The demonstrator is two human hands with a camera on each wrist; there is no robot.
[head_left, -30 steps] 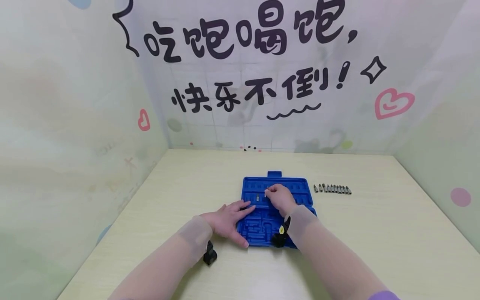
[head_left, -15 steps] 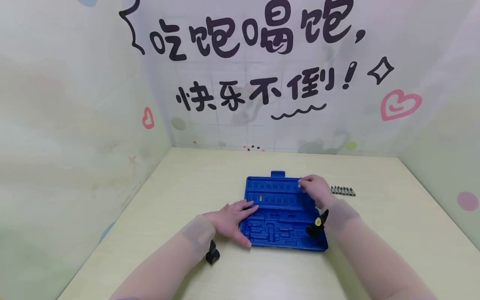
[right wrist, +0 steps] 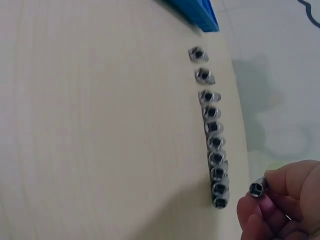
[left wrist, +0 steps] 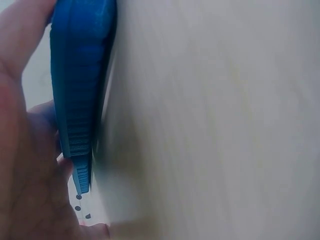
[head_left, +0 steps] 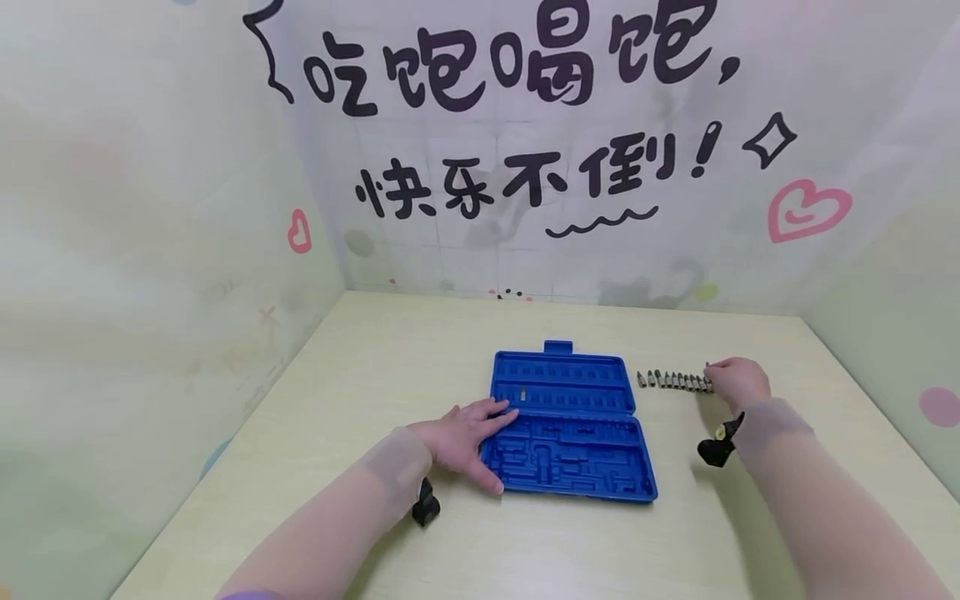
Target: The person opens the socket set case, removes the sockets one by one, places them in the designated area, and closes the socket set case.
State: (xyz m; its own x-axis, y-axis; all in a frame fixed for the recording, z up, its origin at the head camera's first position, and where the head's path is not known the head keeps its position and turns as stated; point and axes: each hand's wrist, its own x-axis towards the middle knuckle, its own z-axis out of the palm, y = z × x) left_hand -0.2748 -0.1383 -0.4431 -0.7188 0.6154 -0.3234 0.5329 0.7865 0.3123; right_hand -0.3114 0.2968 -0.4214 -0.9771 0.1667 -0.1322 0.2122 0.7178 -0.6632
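A blue plastic case [head_left: 570, 457] lies unfolded on the table, with moulded slots in both halves. One small bit socket [head_left: 522, 394] stands in its upper half. My left hand [head_left: 461, 437] rests with spread fingers on the case's left edge; in the left wrist view the case's ribbed side [left wrist: 77, 90] shows beside the palm. At the right end of a row of bit sockets [head_left: 671, 381], my right hand [head_left: 741, 385] pinches another bit socket [right wrist: 257, 188] between thumb and fingers, its square hole visible. It is held just apart from the row's last one.
The row of several metal bit sockets runs right of the case, most of them close together, with the leftmost ones spaced wider. A printed wall sheet [head_left: 450, 267] stands behind the table [head_left: 405, 342]. Each wrist wears a small black camera.
My right hand has moved from above the case's upper half to the right end of the row, carrying the bit socket. The left hand stays on the case.
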